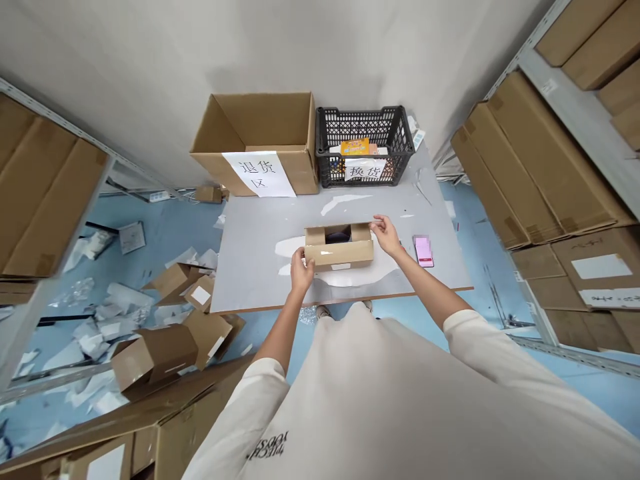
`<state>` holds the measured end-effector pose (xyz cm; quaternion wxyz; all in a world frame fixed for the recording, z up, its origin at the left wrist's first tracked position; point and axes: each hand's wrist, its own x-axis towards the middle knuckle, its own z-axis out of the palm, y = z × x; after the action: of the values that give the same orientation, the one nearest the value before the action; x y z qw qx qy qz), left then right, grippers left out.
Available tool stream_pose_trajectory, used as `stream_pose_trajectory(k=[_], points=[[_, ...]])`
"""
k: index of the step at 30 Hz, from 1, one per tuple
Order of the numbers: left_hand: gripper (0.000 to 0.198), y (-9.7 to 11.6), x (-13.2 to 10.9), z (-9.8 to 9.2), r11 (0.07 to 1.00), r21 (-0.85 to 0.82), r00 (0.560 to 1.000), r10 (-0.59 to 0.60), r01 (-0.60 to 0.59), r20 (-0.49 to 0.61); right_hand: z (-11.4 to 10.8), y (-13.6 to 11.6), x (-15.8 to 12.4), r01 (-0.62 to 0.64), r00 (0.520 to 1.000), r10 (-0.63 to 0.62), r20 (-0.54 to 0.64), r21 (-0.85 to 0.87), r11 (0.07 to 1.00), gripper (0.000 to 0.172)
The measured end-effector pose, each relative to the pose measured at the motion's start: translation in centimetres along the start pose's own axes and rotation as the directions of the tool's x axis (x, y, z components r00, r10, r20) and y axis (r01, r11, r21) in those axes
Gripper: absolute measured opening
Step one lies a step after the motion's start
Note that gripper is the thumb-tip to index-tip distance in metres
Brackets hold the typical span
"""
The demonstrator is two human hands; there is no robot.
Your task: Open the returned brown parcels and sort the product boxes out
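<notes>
A small cardboard box (pixel 340 253) lies on the grey table with its top flaps opened. Inside it a dark, rounded item (pixel 338 236) shows, too much in shadow to name. My left hand (pixel 301 272) grips the box's near left corner, thumb on the front side. At the far right corner, the fingers of my right hand (pixel 385 235) pinch the edge of a flap. To the right of that hand lies a phone (pixel 423 251) with a pink screen.
At the table's (pixel 250 267) back stand a large open carton (pixel 295 175) and a black plastic crate (pixel 327 170) holding small packages; both carry paper signs. Shelves with cartons (pixel 545 157) flank both sides. Discarded boxes (pixel 155 353) and wrapping litter the floor at left.
</notes>
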<state>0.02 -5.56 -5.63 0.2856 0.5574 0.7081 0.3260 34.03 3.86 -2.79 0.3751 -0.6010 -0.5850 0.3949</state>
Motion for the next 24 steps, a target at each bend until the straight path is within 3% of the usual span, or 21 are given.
stream_pose_trajectory(k=[2,6,9,13,16,20,24], points=[[0.049,-0.1,-0.1,-0.1,0.999,-0.044,1.0,0.001,0.001,0.024,-0.1,-0.7,1.0,0.047,0.999,-0.047,-0.001,-0.025,0.999,0.064],[0.038,-0.1,-1.0,-0.8,0.989,-0.145,0.995,0.035,-0.021,0.096,0.3,-1.1,3.1,0.139,0.982,-0.103,0.158,-0.233,0.963,0.066],[0.029,-0.1,-1.8,-1.6,0.982,-0.188,0.989,0.033,-0.006,0.142,0.9,-0.9,4.3,0.131,0.968,-0.026,0.251,-0.408,0.904,0.073],[0.043,-0.5,-2.3,-2.4,0.983,-0.184,0.972,0.02,0.024,0.232,1.8,-0.5,4.9,0.076,0.949,0.109,0.297,-0.548,0.833,0.082],[0.032,-1.2,-2.4,-2.6,0.99,-0.122,0.941,0.102,-0.065,0.321,2.4,-0.5,4.8,0.075,0.935,0.147,0.322,-0.587,0.806,0.091],[0.076,-1.7,-2.7,-2.5,0.953,0.085,0.881,0.232,-0.291,0.413,2.7,-0.5,4.6,0.061,0.929,0.182,0.321,-0.621,0.782,0.097],[0.094,0.0,-2.1,-2.0,0.829,0.348,0.86,0.274,-0.438,0.43,2.7,-0.3,4.5,0.052,0.924,0.197,0.328,-0.617,0.785,0.095]])
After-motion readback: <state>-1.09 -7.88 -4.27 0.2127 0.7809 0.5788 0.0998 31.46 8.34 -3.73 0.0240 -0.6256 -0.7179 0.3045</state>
